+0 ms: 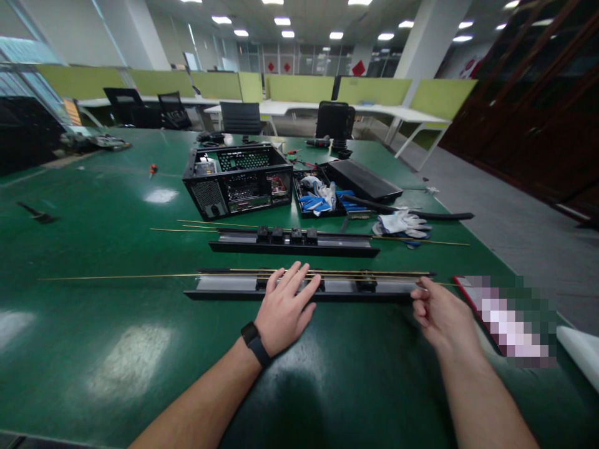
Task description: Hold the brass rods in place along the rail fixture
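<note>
My left hand (287, 305), wearing a dark watch, lies with fingers spread over the middle of the near black channel (224, 295). Its fingertips rest across thin brass-coloured rods (346, 272) that run lengthwise above the channel. Thumb and fingers of my right hand (437, 312) are pinched around a thin brass rod (449, 285) at the channel's right end. Small black blocks sit inside the channel, one of them (366, 282) to the right of my left hand; others are partly hidden under it. One long rod (116, 277) sticks out far to the left.
Behind lies a second black channel (294, 249) with several black blocks and rods. Farther back are an open computer case (238, 181), a black tray with gloves (318, 194), a black panel (360, 178) and another glove (402, 222). A red-edged, blurred item (505, 318) lies right.
</note>
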`<state>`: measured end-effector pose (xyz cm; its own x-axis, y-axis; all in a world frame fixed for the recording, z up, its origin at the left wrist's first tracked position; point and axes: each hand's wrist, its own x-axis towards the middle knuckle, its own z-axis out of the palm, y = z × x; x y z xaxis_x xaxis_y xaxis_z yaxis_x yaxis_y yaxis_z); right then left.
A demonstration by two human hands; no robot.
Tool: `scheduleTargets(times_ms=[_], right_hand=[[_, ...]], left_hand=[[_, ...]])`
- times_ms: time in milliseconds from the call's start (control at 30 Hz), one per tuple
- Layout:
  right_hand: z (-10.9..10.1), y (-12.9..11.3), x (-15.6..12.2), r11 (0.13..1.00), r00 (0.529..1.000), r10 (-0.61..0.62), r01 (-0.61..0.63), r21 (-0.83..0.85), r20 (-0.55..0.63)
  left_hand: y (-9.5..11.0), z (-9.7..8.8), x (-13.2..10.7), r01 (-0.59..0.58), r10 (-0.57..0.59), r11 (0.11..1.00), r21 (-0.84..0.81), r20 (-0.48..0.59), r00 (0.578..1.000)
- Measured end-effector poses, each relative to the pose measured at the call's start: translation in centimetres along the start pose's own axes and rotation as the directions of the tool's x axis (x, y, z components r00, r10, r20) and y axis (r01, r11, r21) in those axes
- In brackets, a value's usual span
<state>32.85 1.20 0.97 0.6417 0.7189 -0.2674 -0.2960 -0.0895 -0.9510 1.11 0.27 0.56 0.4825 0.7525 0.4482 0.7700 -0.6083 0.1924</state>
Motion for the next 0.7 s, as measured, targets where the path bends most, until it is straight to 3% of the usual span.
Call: scheduleTargets(times_ms=[567, 700], right_hand=[[1.3, 0.3, -1.8, 0.994, 0.96, 0.106, -0.112, 0.009, 0.259], [1.4, 0.2, -1.8, 0.996, 0.982, 0.091, -0.09, -0.013, 0.164]], left_hand=[[0.0, 0.1, 0.0, -0.006, 0.006, 1.0, 0.019, -0.01, 1.0], [0.0, 0.1, 0.0, -0.009, 0.009, 1.0, 0.017, -0.015, 1.0]])
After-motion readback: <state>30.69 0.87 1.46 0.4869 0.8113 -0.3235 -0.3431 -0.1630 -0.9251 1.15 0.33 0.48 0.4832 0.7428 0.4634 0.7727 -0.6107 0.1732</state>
